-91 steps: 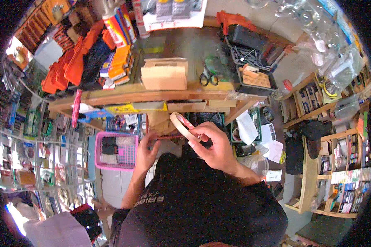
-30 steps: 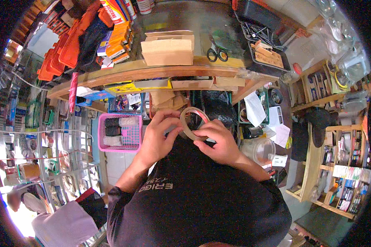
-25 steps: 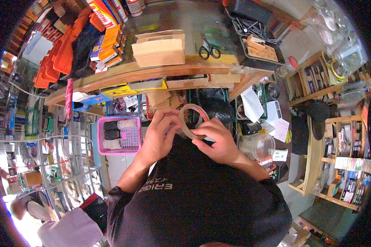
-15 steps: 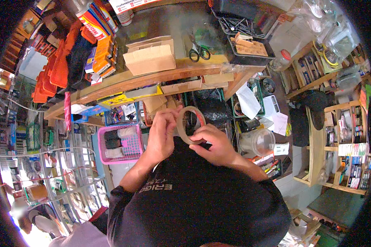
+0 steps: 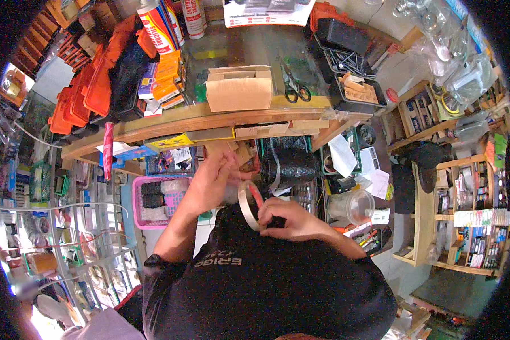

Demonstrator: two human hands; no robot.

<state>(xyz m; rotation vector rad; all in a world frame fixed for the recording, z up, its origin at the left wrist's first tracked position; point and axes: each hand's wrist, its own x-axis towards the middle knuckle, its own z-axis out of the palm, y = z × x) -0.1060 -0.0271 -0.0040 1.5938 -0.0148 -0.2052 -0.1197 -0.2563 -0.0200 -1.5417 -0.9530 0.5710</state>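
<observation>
My right hand [image 5: 283, 218] grips a roll of clear packing tape [image 5: 245, 208] by its right side, thumb and fingers closed round the rim. The ring stands on edge in front of my chest, its inner core showing red. My left hand [image 5: 212, 180] is up and to the left of the roll, apart from it, with its fingers drawn together. A pale, see-through strip shows faintly between that hand and the roll; it looks like the tape's loose end, and the fingertips are partly blurred.
A glass-topped wooden counter bears an open cardboard box [image 5: 239, 93], scissors [image 5: 296, 89] and a black tray of screws [image 5: 348, 63]. Below it are a pink basket [image 5: 135, 201] and a clear plastic jar [image 5: 354, 207]. Stocked shelves [image 5: 473, 218] stand at the right.
My left hand has moved away from the roll, up and left. The right hand has lowered the roll toward my chest and turned it more edge-on. The head view has shifted.
</observation>
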